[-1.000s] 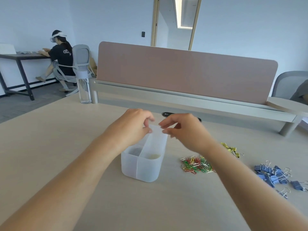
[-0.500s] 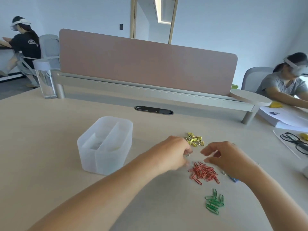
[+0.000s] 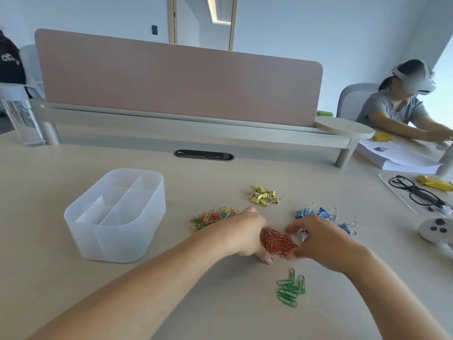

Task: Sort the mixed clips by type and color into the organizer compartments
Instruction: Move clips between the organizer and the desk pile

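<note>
A translucent white organizer with divided compartments stands on the desk at the left. To its right, a pile of red paper clips lies between my two hands. My left hand curls round the pile's left side, thumb on the desk. My right hand cups the right side, fingers and thumb bent round it. Green paper clips lie nearer me. A mixed-colour pile of paper clips lies behind my left hand. Yellow binder clips and blue binder clips lie farther back.
A pink desk divider on a grey rail closes the far side. A clear bottle stands at the far left. Black glasses, papers and a round white device lie at the right, where another person sits.
One second ago both hands were at the organizer's divider. They have since moved right to the clips and closed in round the red pile; my view has turned right.
</note>
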